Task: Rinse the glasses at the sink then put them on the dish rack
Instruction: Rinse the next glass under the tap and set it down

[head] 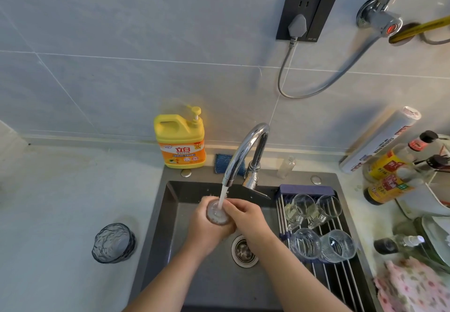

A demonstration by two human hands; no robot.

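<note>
— Counting glasses for fig. 1: how many, & where?
— Five. One glass (218, 214) is held under the tap (239, 153), w/ the stream (222, 197) falling into its mouth, over the sink (219, 287). Four sit on the rack (341, 280) across the sink's right side: two handled cups (300, 208) at the back, two tumblers (305, 243) nearer the person. Can't tell if any of them touch.
— Hands?
— Two, both on that one glass. Left hand (207, 232) cups it from below, fingers curled round the wall. Right hand (246, 216) grips it from the right, fingers bent at the rim.
— Other items, counted?
— One blue-grey bowl (114, 242) on the counter (60, 189), left of the sink. One yellow soap bottle (180, 141) at the sink's back edge, one blue sponge (219, 163) just beside it, behind the tap. One drain (243, 250) below the hands.
</note>
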